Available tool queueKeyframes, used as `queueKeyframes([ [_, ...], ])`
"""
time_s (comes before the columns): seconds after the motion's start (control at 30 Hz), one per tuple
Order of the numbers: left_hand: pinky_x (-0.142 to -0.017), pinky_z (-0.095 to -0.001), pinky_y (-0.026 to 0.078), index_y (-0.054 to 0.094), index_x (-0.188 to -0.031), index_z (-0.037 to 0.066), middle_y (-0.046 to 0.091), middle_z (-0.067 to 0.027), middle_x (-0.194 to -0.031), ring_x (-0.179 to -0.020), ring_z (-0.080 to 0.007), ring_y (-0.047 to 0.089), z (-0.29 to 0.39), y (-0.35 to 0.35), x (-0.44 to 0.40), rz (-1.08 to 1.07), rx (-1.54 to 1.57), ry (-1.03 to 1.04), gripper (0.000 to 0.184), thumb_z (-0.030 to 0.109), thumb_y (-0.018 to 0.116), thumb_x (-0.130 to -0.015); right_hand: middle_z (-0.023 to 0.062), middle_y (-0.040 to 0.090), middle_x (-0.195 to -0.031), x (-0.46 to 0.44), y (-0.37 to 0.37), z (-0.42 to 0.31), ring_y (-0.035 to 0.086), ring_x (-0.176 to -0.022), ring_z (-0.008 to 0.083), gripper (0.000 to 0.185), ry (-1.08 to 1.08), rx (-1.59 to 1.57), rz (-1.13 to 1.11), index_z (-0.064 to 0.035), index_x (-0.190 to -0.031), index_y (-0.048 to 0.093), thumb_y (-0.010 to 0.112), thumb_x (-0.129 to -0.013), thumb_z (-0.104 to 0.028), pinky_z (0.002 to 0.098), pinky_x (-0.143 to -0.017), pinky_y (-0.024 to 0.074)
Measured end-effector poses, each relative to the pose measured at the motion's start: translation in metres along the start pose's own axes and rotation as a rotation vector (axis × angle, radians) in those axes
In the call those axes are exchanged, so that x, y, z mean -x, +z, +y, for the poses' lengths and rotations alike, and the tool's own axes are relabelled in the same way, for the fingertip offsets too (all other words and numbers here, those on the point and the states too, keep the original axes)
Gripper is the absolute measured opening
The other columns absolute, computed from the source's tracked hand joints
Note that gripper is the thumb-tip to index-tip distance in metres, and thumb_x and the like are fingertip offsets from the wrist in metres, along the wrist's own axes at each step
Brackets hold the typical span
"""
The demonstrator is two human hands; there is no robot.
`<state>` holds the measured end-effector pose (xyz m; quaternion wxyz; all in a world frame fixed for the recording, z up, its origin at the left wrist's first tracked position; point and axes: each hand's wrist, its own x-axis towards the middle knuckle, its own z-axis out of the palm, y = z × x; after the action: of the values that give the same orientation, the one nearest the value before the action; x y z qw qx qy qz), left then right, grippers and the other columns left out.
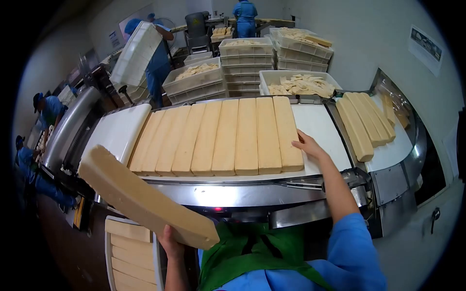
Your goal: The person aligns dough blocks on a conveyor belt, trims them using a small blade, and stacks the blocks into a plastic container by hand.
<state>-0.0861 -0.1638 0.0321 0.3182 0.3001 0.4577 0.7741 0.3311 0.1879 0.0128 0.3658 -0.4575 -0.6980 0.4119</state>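
A long pale loaf-like block [141, 194] rests tilted in my left hand [171, 242], which holds its lower end from beneath, in front of the machine. Its far end rises to the upper left. My right hand [308, 145] touches the right side of the last block [286, 136] in a row on the white conveyor, with fingers apart. Several similar blocks [225, 138] lie side by side, close together, to the left of that one. Below the held block, a white crate [109, 252] contains more blocks.
More blocks [357, 126] lie on the curved belt at the right. Behind the conveyor stand stacked white crates [246, 60] and an open crate [264, 80] of flat pale pieces. A co-worker [158, 68] carries a white crate. A metal edge [233, 194] runs along the conveyor's front.
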Motion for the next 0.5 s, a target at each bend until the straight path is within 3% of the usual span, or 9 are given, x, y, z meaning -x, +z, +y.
queueKeyframes([
  [0.07,-0.086,-0.0378,0.048,0.038,-0.128,0.000,0.052,-0.0130,-0.113,-0.100,-0.0250,0.056,0.008,0.002,0.001,-0.004,-0.023,0.027,0.060,0.030,0.063,-0.082,0.0181,0.055,-0.124,0.021,-0.027,-0.009,0.055,-0.110,0.0265,0.058,0.281,0.068,0.211,-0.0035,-0.133,0.043,0.066,-0.084,-0.024,0.0352,-0.090,0.0454],
  [0.13,-0.083,-0.0380,0.048,0.044,-0.122,0.000,0.054,-0.0125,-0.111,-0.099,-0.0242,0.057,0.024,0.013,0.010,-0.079,0.051,0.034,0.057,0.040,0.057,-0.085,0.0223,0.052,-0.126,0.039,-0.084,0.034,0.051,-0.116,0.0323,0.054,-0.010,0.734,0.693,-0.0060,-0.131,0.047,0.065,-0.084,-0.024,0.0398,-0.098,0.0388],
  [0.17,-0.083,-0.0377,0.048,0.045,-0.122,0.000,0.055,-0.0128,-0.110,-0.098,-0.0245,0.057,0.028,0.011,0.011,-0.116,0.049,0.050,0.056,0.041,0.056,-0.086,0.0224,0.046,-0.133,0.064,-0.111,0.041,0.042,-0.124,0.0354,0.058,0.088,0.937,0.748,-0.0110,-0.133,0.045,0.065,-0.081,-0.027,0.0442,-0.105,0.0308],
  [0.2,-0.083,-0.0377,0.048,0.045,-0.122,0.000,0.055,-0.0128,-0.110,-0.098,-0.0245,0.057,0.027,0.006,0.011,-0.114,0.051,0.047,0.056,0.041,0.056,-0.086,0.0202,0.041,-0.136,0.081,-0.130,0.046,0.036,-0.127,0.0373,0.068,0.364,1.189,0.794,-0.0123,-0.137,0.041,0.066,-0.077,-0.032,0.0465,-0.106,0.0287],
  [0.23,-0.082,-0.0375,0.049,0.045,-0.122,0.000,0.055,-0.0131,-0.109,-0.098,-0.0245,0.057,0.028,-0.004,0.012,-0.097,0.052,0.031,0.055,0.040,0.055,-0.086,0.0201,0.038,-0.138,0.099,-0.158,0.057,0.032,-0.129,0.0397,0.079,0.495,1.150,0.737,-0.0133,-0.140,0.035,0.068,-0.072,-0.036,0.0497,-0.104,0.0305],
  [0.27,-0.082,-0.0373,0.049,0.045,-0.122,0.000,0.056,-0.0135,-0.108,-0.097,-0.0246,0.058,0.029,-0.014,0.014,-0.073,0.047,0.013,0.054,0.040,0.055,-0.086,0.0187,0.038,-0.139,0.116,-0.162,0.047,0.035,-0.127,0.0381,0.078,0.672,1.058,0.745,-0.0113,-0.138,0.038,0.066,-0.068,-0.033,0.0475,-0.103,0.0321],
  [0.3,-0.082,-0.0373,0.049,0.045,-0.122,0.000,0.056,-0.0135,-0.108,-0.097,-0.0246,0.058,0.029,-0.022,0.016,-0.052,0.042,0.011,0.054,0.040,0.055,-0.086,0.0206,0.044,-0.134,0.129,-0.180,0.071,0.039,-0.125,0.0382,0.073,0.438,1.041,0.725,-0.0091,-0.135,0.043,0.066,-0.069,-0.032,0.0462,-0.101,0.0355],
  [0.37,-0.082,-0.0365,0.050,0.044,-0.122,0.001,0.056,-0.0134,-0.106,-0.096,-0.0243,0.058,0.028,-0.035,0.015,0.156,-0.003,0.088,0.053,0.038,0.055,-0.087,0.0214,0.048,-0.130,0.133,-0.175,0.069,0.044,-0.121,0.0366,0.067,0.398,0.996,0.691,-0.0080,-0.133,0.045,0.064,-0.072,-0.030,0.0445,-0.099,0.0372],
  [0.5,-0.083,-0.0369,0.050,0.043,-0.125,0.000,0.055,-0.0132,-0.108,-0.097,-0.0242,0.058,0.044,-0.066,0.007,0.217,-0.100,0.114,0.054,0.036,0.056,-0.087,0.0227,0.053,-0.122,0.140,-0.234,0.130,0.051,-0.114,0.0335,0.061,0.134,0.684,0.525,-0.0104,-0.137,0.040,0.061,-0.082,-0.026,0.0383,-0.097,0.0402],
])
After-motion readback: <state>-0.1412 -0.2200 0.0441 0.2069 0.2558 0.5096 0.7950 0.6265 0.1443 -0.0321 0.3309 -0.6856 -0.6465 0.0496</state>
